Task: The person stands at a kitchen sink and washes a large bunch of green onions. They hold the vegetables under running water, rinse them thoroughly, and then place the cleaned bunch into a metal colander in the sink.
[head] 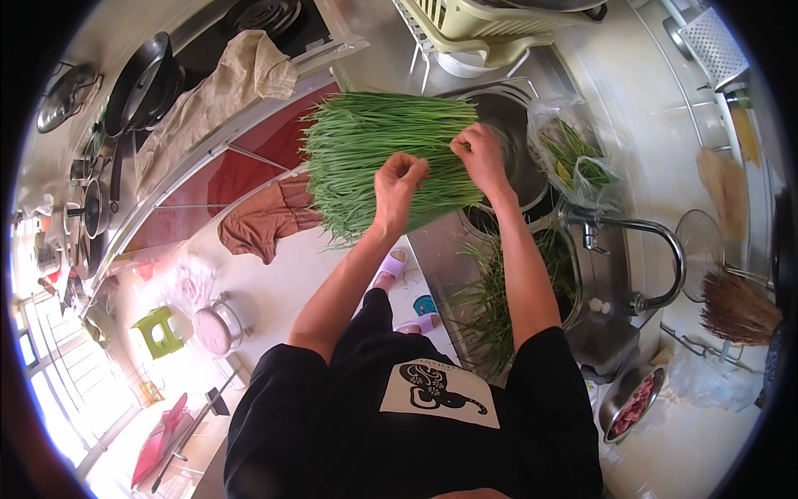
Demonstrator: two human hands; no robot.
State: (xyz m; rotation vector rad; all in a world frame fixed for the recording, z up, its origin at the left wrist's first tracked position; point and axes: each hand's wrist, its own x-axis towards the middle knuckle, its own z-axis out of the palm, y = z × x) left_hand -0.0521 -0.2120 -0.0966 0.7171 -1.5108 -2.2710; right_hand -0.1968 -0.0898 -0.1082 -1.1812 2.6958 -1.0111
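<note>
A wide, flat pile of garlic chives (355, 143) lies at the sink, with its leafy ends to the left and its paler stem ends to the right. My left hand (397, 187) is over the middle of the pile, thumb and fingertips pinched together. Among the stem ends is my right hand (479, 153), its fingers curled and pinched. Whether either hand holds a stalk is too fine to make out. More loose, tangled greens (489, 312) lie on the steel drainboard and in the near basin, partly behind my right forearm.
A chrome faucet (670, 249) arches beside a plastic bag of greens (576, 156). A pale green dish rack (492, 28) stands beyond the basin. A steel bowl of raw meat (633, 405) sits at right. A beige cloth (212, 106) hangs near the stove.
</note>
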